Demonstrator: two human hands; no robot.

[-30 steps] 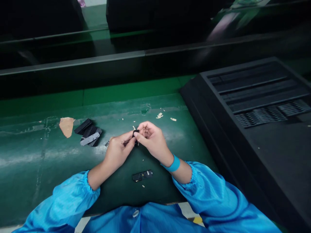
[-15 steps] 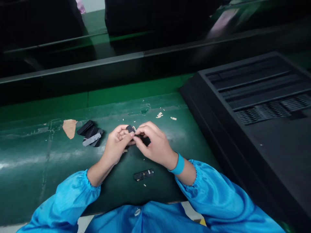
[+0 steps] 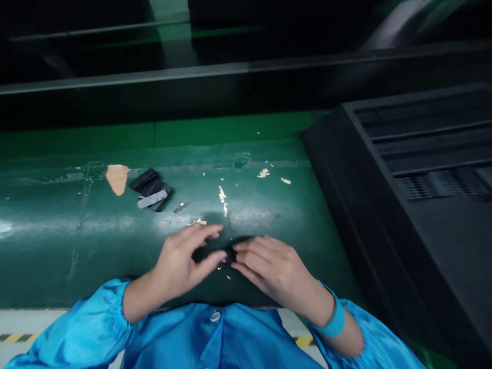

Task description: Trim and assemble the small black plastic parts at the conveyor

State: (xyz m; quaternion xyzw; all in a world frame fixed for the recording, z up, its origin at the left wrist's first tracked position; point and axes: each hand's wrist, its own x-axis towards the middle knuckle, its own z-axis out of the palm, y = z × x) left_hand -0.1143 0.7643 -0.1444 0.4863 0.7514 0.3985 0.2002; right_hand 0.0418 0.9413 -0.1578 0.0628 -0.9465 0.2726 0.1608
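Both hands have come down toward the near edge of the table since the earlier frame, to a black part [image 3: 226, 259] that lay there on its own. It is now between the hands, low in the middle of the scene, largely hidden by fingers, with small gold-coloured spots on it. Right of it, the right hand [image 3: 272, 264] has its fingertips bunched over the part's right end; whether they grip it or only press on it I cannot tell. On the left, the left hand [image 3: 180, 259] is spread, thumb and fingers well apart, the thumb tip at the part's left end.

Just beyond the left fingers lie pale scraps [image 3: 199, 222], and farther off pale strips [image 3: 222, 197] in a loose line. A small dark piece [image 3: 181, 207] sits left of these. Farther left is a heap of black parts [image 3: 143, 179] with a grey strip [image 3: 152, 199] on top, then a tan piece [image 3: 117, 179]. Far right of the strips are more pale pieces [image 3: 263, 173]. Along the right side of the green table [image 3: 96, 256] stands a large black housing [image 3: 384, 246].
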